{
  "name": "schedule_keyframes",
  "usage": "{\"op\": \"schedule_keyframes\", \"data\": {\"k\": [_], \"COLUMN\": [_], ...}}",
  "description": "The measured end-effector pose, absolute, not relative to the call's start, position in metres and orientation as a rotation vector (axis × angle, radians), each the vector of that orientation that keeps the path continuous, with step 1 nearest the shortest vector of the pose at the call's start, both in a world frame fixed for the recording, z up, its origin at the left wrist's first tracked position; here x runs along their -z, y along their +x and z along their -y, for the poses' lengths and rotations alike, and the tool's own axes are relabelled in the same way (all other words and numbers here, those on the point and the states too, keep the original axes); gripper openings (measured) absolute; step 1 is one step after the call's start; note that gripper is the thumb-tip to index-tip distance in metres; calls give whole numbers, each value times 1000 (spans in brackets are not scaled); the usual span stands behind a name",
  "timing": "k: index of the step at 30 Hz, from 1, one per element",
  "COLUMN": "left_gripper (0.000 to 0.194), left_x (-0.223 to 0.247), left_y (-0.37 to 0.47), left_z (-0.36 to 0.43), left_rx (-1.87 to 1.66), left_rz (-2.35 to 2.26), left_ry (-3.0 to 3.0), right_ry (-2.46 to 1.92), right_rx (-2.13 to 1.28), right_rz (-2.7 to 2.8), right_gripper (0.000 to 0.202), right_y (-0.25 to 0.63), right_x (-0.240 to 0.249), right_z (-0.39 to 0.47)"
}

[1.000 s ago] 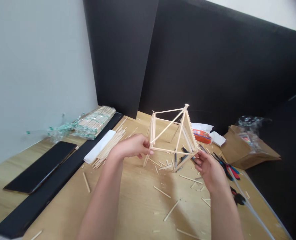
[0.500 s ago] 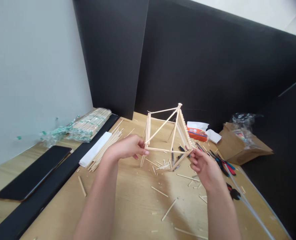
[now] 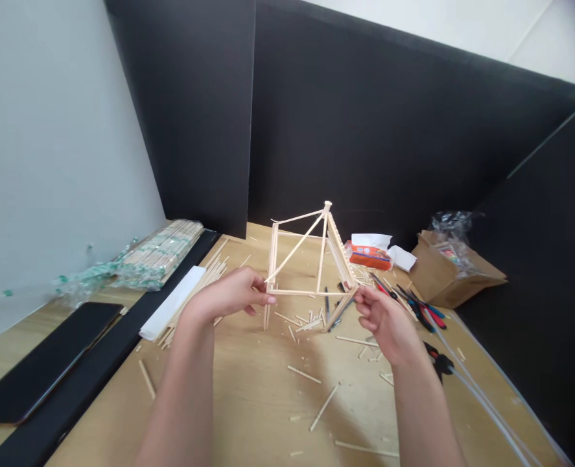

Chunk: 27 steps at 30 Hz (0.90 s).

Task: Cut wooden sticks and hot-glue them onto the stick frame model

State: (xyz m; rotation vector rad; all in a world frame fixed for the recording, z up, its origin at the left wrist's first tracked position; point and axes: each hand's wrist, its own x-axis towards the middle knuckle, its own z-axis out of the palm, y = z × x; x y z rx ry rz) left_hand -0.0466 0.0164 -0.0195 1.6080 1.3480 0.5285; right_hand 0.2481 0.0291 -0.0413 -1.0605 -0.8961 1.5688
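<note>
A small house-shaped frame of thin wooden sticks [image 3: 297,293] stands between my hands, with a pointed roof top and one sloping side covered by a row of sticks. My left hand [image 3: 241,292] pinches the frame's near left corner between thumb and fingers. On the opposite side, my right hand [image 3: 382,318] has its fingertips closed on the near right corner. Cut stick pieces [image 3: 311,323] lie on the table below and behind the frame. Whether all the frame's legs touch the table I cannot tell.
Left are loose long sticks [image 3: 207,275], white paper [image 3: 173,303], a bagged bundle of sticks [image 3: 163,253] and a black flat panel [image 3: 48,363]. Right are an orange tissue pack [image 3: 371,257], pliers and other tools [image 3: 421,310], a cardboard box [image 3: 457,275] and a cabled black tool [image 3: 440,363].
The camera view has turned slightly right, so the scene sits further left. Both hands keep their grip on the stick frame, which looks little changed in pose.
</note>
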Motion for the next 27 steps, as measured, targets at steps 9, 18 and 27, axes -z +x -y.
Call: {"op": "schedule_keyframes", "data": {"k": [9,18,27], "left_gripper": [28,31,30], "left_x": [23,20,15], "left_y": [-48,-47,-46], "left_z": [-18,-18,-16], "left_rx": [-525,-508,-505], "left_rz": [-1326,-1369,-1403], "left_ry": [1612,1598,1577], "right_ry": [-1068,-1067,-1060], "right_rx": [-1501,-1488,-1488], "right_rz": [892,897,919], "right_gripper": [19,19,18], "right_y": [250,247,247], "right_x": [42,39,40], "right_z": [-27,-26,-25]}}
